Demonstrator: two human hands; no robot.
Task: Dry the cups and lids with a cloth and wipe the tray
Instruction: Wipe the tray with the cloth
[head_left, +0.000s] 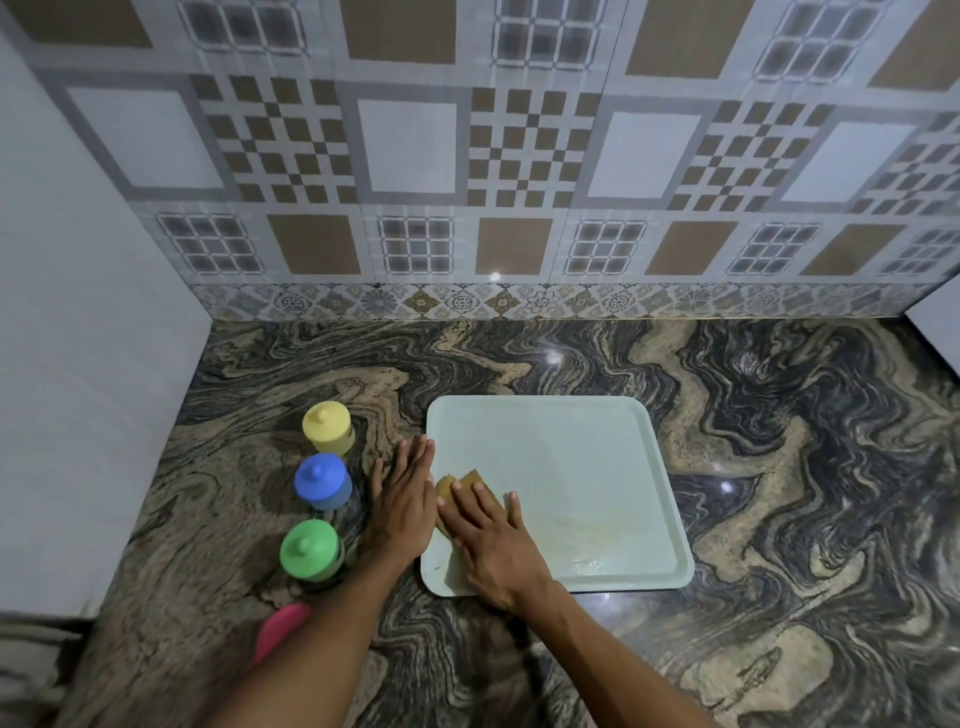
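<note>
A pale green tray (582, 457) lies flat on the marbled counter. A brown cloth (457, 483) sits on the tray's left part, and my right hand (488, 540) presses flat on it with straight fingers. My left hand (402, 499) rests flat on the counter against the tray's left rim. Left of the tray stand three lidded cups in a row: yellow (328, 427), blue (323, 480) and green (310, 550). A pink one (278, 626) is partly hidden behind my left forearm.
The counter (779, 519) runs back to a tiled wall (519, 208). A white panel (78, 364) closes off the left side. Wet streaks show on the tray's near right part.
</note>
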